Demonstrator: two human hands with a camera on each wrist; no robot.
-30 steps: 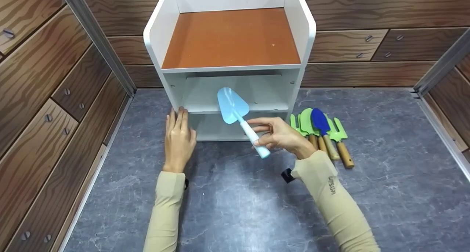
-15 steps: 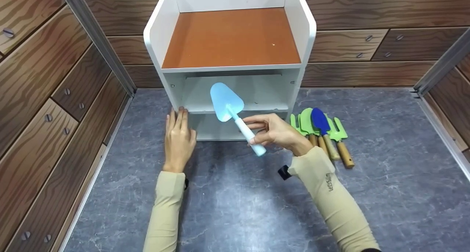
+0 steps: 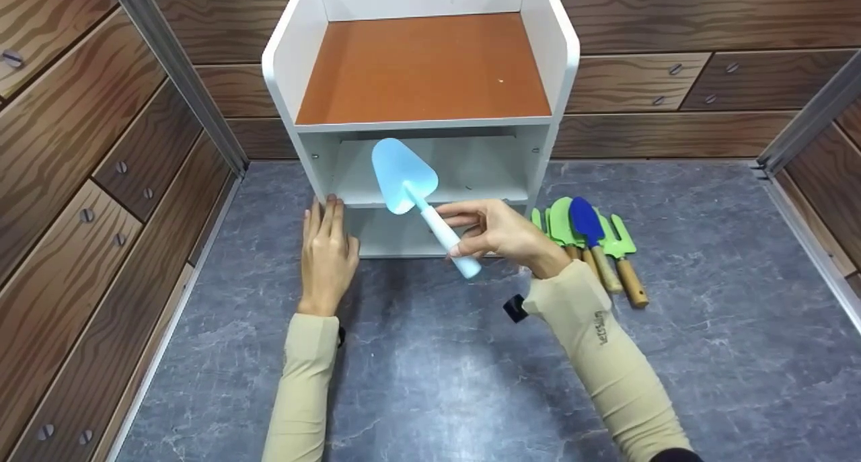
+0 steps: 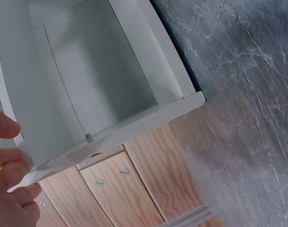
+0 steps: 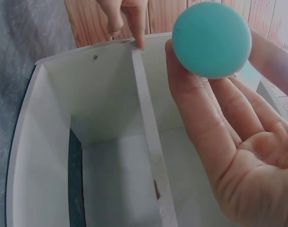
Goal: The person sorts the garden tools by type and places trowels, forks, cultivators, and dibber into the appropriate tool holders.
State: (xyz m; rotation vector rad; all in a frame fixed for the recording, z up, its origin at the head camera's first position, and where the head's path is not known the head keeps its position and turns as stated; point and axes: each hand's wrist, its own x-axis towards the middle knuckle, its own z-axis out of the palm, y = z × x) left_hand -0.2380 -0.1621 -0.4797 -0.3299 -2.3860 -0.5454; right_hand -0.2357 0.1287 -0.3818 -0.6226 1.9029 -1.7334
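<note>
The grey marbled surface (image 3: pixel 417 381) carries a white shelf unit (image 3: pixel 424 72) and, near its right side, garden tools (image 3: pixel 586 220).

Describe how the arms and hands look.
The left sleeve and right sleeve are beige, the right bearing dark lettering. A black block juts from the right cuff; a black sliver shows at the left. The left hand and right hand wear no gloves.

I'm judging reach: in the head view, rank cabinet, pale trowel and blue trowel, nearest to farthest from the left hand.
1. Cabinet: left hand touches its left side.
2. Pale trowel: rightward, in the right hand.
3. Blue trowel: right of the cabinet.
</note>
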